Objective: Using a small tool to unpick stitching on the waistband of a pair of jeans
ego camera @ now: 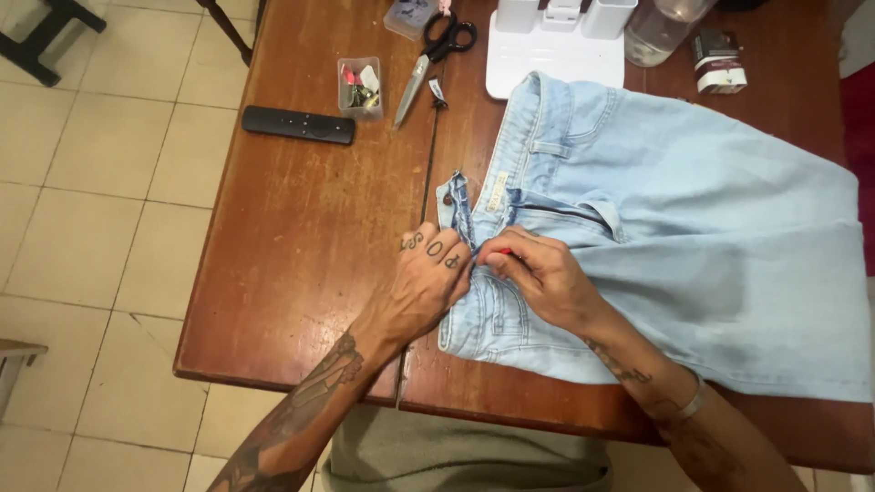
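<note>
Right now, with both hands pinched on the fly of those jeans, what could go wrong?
The right hand seems to hold a small red tool at the fly of the light blue jeans, close to the left hand fingers; a slip might nick a fingertip or the denim. The jeans hang over the wooden table edge on the right and could slide. The scissors lie open-bladed within sleeve reach.

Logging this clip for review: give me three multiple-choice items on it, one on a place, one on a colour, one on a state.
1. Where do the scissors lie?
A. on the table's far side
B. on the floor
C. on the jeans

2. What colour are the jeans?
A. black
B. light blue
C. red

3. How are the hands placed?
A. both lifted
B. one on the remote
C. both on the jeans

Answers: 1 A, they lie beside the small clear box. 2 B, pale denim. 3 C, left hand and right hand press the waistband.
</note>
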